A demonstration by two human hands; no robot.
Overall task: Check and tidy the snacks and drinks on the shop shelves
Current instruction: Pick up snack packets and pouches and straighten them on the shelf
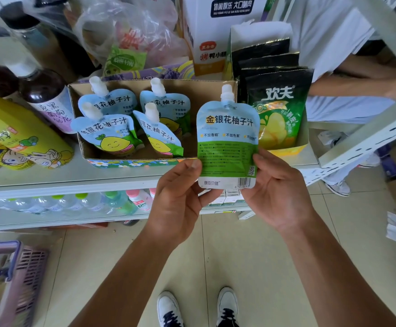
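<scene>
I hold a blue-and-green juice pouch [227,140] with a white spout upright in front of the shelf, its printed back and barcode facing me. My left hand [180,199] pinches its lower left corner. My right hand [274,192] pinches its lower right edge with the thumb on the front. Behind it an open cardboard display box [79,138] on the shelf holds several matching pouches [107,133], leaning upright.
Black-and-green snack bags [279,107] stand in a yellow box to the right. Dark drink bottles [46,95] and yellow bottles [15,138] lie at left. A lower shelf carries clear bottles [62,204]. A purple basket [11,279] sits on the floor; another person [357,95] stands at right.
</scene>
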